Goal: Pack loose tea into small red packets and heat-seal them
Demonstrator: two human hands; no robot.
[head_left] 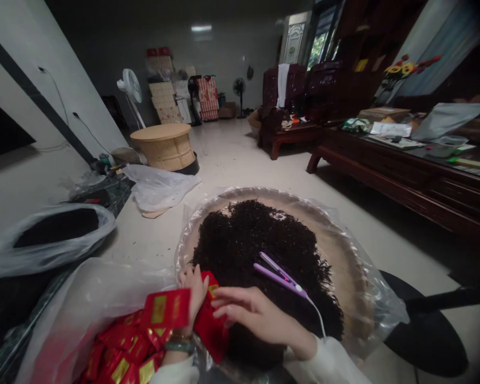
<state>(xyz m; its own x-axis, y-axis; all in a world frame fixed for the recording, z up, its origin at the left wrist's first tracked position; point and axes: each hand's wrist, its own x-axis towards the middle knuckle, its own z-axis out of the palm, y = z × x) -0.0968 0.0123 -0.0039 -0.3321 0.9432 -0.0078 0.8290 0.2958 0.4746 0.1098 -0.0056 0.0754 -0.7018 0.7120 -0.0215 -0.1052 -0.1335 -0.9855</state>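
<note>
My left hand [193,287] is at the upper left edge of a red packet [213,333], its fingers bent against the packet's top. Just right of it, my right hand [260,314] reaches over the red packet with fingers apart and nothing held. Another red packet [167,308] with a gold panel, blurred, appears in the air above my left wrist. Below it, a clear plastic bag [92,288] holds many red and gold packets [124,352]. A purple hair straightener [282,278] with a white cord lies on dark dried leaves [256,234], its plates apart.
The leaves lie in a wide round tray [354,266] lined with clear plastic. At left stands another plastic bag [104,218] with dark contents. A round wooden stand [164,146] and a low dark table [384,170] are farther off. A black round base [428,330] sits at right.
</note>
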